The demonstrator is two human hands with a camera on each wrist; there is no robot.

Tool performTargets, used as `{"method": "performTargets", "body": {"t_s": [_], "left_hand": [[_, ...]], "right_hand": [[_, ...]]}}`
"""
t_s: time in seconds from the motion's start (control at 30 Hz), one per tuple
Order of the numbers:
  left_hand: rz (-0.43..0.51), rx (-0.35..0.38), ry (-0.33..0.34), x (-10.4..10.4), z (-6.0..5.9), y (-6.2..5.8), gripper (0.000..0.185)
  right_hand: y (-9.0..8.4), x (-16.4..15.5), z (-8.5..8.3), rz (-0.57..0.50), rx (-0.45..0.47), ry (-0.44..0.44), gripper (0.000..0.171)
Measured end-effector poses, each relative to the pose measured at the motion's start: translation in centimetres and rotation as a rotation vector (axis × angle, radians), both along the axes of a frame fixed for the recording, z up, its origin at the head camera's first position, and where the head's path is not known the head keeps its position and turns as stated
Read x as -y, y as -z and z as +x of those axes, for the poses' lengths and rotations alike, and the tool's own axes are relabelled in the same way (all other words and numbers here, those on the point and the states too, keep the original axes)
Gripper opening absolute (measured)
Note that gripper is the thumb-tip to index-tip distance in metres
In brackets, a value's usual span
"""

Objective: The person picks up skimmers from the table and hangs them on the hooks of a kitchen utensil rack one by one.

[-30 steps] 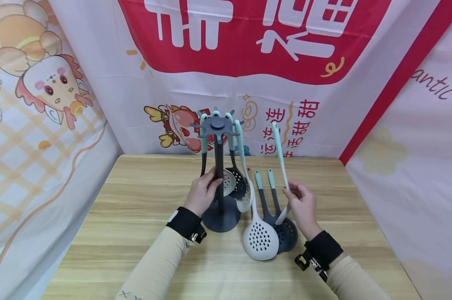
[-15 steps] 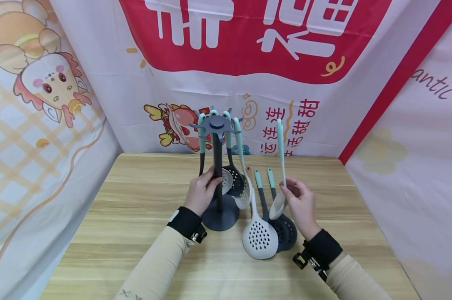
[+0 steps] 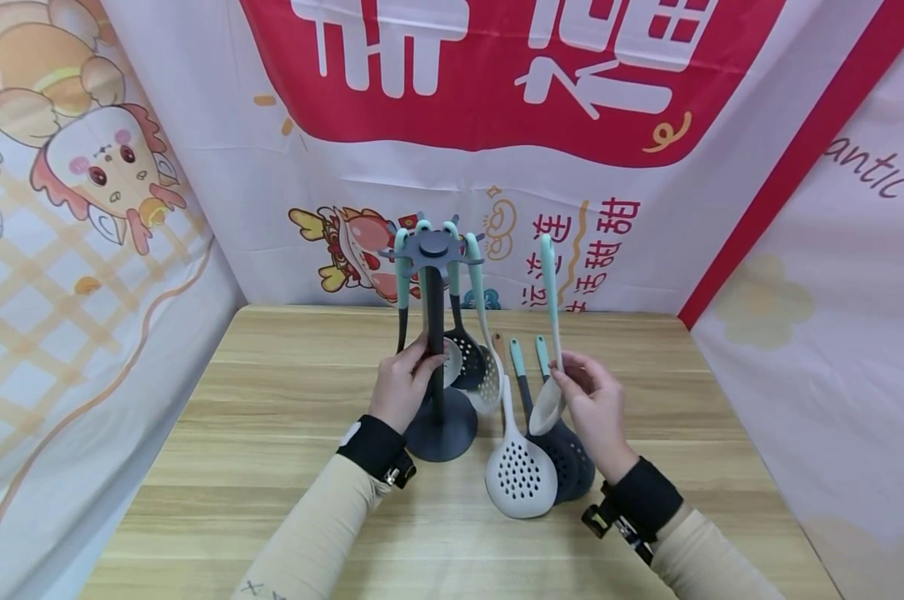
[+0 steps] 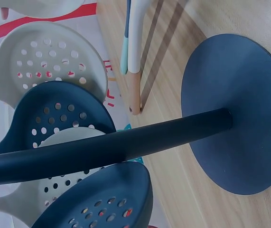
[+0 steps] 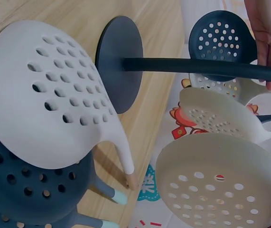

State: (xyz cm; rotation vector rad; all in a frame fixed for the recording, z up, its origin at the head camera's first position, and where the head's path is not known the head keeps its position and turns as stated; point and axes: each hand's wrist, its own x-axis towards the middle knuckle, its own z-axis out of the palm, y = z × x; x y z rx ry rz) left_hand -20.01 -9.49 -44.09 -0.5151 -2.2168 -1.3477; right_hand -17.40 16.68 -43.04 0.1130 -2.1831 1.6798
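While the left hand (image 3: 401, 390) wraps the dark pole of the utensil stand (image 3: 437, 367), apparently to steady it, the right hand (image 3: 594, 408) pinches a pale spoon (image 3: 551, 333) upright by its handle, right of the stand (mint end up). Near it, skimmers (image 3: 522, 475) lie on the wooden table (image 3: 272, 433).

From the left wrist, the stand's round base (image 4: 235, 114) sits flat.

From the right wrist, hanging perforated heads (image 5: 220, 185) crowd the pole.

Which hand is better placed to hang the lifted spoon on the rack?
The right hand: it already pinches the pale spoon upright, teal handle end level with the rack's hooks. The left hand grips the rack's dark pole, steadying it.
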Motion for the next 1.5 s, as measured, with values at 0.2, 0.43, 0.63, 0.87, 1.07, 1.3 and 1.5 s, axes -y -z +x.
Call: {"method": "performTargets", "body": {"t_s": [0.2, 0.43, 0.63, 0.87, 1.07, 1.3, 1.5], "left_hand": [[0.015, -0.001, -0.011, 0.1, 0.0, 0.2, 0.038], [0.019, -0.008, -0.009, 0.3, 0.0, 0.2, 0.038], [-0.031, -0.031, 0.000, 0.4, -0.1, 0.4, 0.037], [-0.066, -0.026, 0.068, 0.7, -0.1, 0.6, 0.032], [-0.089, -0.008, 0.090, 1.0, -0.2, 0.8, 0.032], [-0.120, 0.011, 0.081, 1.0, -0.1, 0.6, 0.031], [-0.121, 0.039, 0.067, 1.0, 0.0, 0.2, 0.026]], "right_hand": [[-0.2, 0.4, 0.1, -0.001, -0.070, -0.033, 0.022], [-0.7, 1.0, 0.4, 0.016, -0.121, -0.063, 0.023], [-0.8, 1.4, 0.5, 0.036, -0.150, -0.084, 0.022], [-0.9, 1.9, 0.6, 0.047, -0.194, -0.114, 0.025], [-1.2, 2.3, 0.7, 0.049, -0.197, -0.130, 0.024], [-1.5, 2.4, 0.9, 0.064, -0.168, -0.141, 0.024], [-1.5, 2.4, 1.0, 0.076, -0.149, -0.150, 0.023]]}}
